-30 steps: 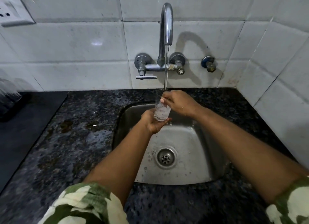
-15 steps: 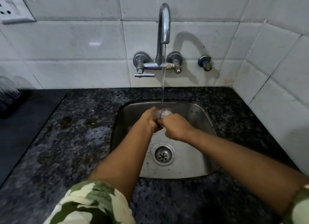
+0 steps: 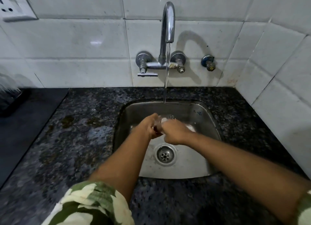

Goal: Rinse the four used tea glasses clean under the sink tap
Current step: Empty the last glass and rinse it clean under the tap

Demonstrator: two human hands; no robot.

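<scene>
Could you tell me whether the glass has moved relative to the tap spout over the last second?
Yes. The glass, held in both hands, has dropped lower into the sink, farther below the tap spout.

White tiled walls are joined at a corner on the right. A dark speckled counter is laid below them. A socket plate is mounted upper left. A black mat is spread over the counter's left part.

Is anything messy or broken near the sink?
Yes, a bit. Brownish stains sit on the wet countertop left of the sink, and the tap has a crusty patch at its base.
</scene>
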